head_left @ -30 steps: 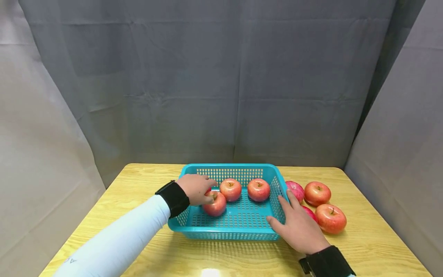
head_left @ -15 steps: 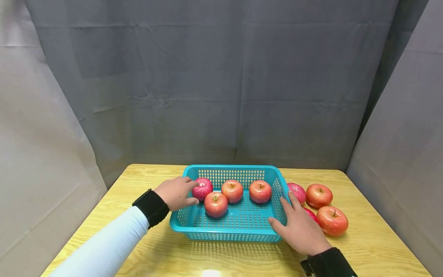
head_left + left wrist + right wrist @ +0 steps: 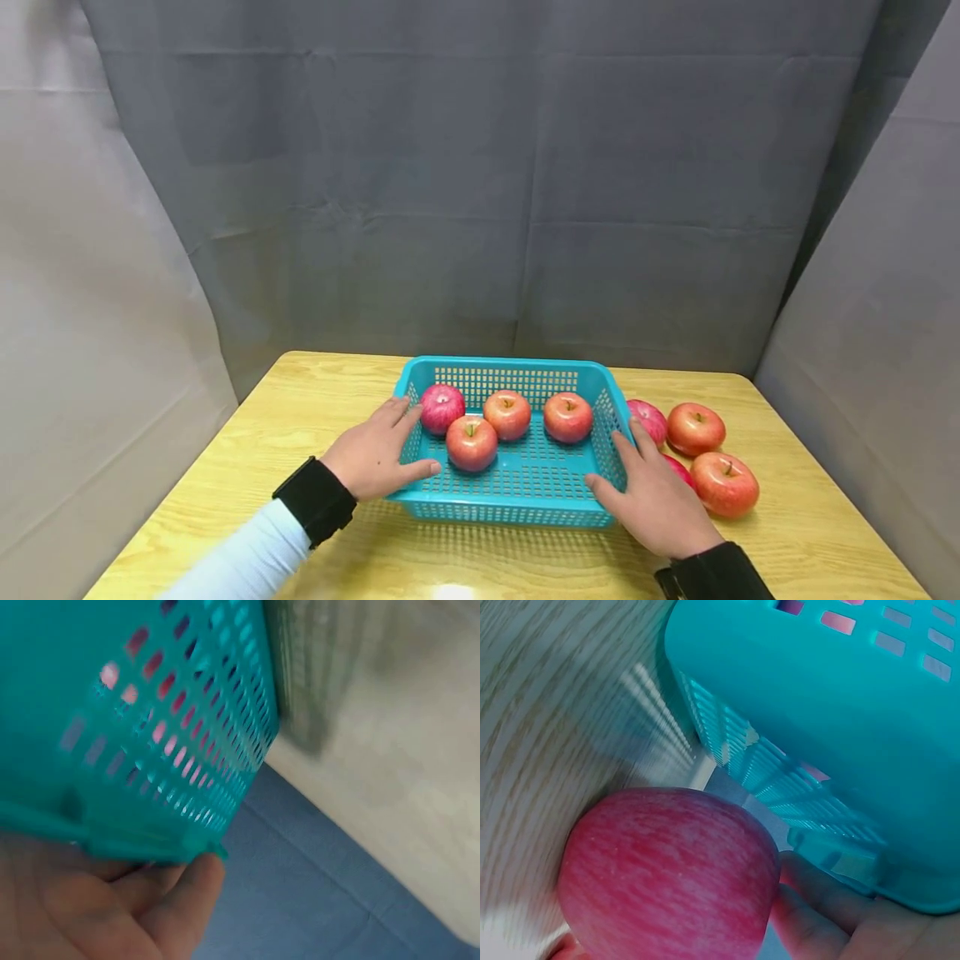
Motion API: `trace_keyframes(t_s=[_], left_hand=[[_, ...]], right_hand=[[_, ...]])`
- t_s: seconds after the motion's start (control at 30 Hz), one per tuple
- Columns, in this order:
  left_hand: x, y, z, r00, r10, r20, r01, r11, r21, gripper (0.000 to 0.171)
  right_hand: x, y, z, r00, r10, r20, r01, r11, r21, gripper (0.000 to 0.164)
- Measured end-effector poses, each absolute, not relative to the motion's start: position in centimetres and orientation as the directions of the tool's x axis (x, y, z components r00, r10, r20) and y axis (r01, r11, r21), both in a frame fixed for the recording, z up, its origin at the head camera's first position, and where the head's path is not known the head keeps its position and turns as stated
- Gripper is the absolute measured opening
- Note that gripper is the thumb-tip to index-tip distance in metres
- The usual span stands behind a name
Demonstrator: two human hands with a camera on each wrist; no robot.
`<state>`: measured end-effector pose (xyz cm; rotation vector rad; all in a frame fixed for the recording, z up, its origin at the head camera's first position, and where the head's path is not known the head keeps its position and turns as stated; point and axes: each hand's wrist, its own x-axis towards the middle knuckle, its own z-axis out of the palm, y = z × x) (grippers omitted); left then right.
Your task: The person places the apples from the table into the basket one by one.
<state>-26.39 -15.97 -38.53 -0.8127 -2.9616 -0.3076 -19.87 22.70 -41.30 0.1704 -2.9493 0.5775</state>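
A turquoise plastic basket (image 3: 510,510) stands mid-table. Inside lie a darker red apple (image 3: 442,408) at the left, another apple (image 3: 471,443) in front and two more behind. My left hand (image 3: 375,454) lies along the left rim, fingers extended and thumb reaching over the edge; the left wrist view shows its fingertips touching the rim. At the right rim rests my right hand (image 3: 658,500), fingers spread and thumb over the basket's inside. In the right wrist view, two fingers of it reach between the basket wall and a red apple (image 3: 671,877) outside, appearing to touch this apple.
Several apples sit together on the wooden table (image 3: 817,533) right of the basket, among them a front apple (image 3: 725,485) and a rear apple (image 3: 696,428). A grey cloth (image 3: 420,192) hangs behind the table, and pale cloths flank it.
My left hand has withdrawn from above the apples inside, uncovering the dark red one, and moved left and toward me onto the left rim. The right hand stays at the right rim.
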Motion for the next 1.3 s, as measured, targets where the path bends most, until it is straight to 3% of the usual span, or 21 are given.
trace_keyframes(t_s=[0.4,0.67,1.3], left_hand=[[-24.3,-15.6,-40.1,-0.896,0.418,0.149,0.443,0.856,0.265,0.101],[-24.6,-14.6,-40.4,-0.906,0.379,0.188,0.420,0.858,0.295,0.103],[-23.9,-15.2,-40.7,-0.911,0.365,0.191,0.409,0.855,0.318,0.105]], right_hand=[[-19.6,22.6,-41.5,-0.991,-0.081,0.106,-0.115,0.918,-0.379,0.098],[-19.6,23.3,-41.6,-0.994,-0.052,0.092,-0.084,0.921,-0.382,0.096],[-20.2,24.3,-40.7,-0.978,-0.181,0.107,-0.208,0.912,-0.354,0.089]])
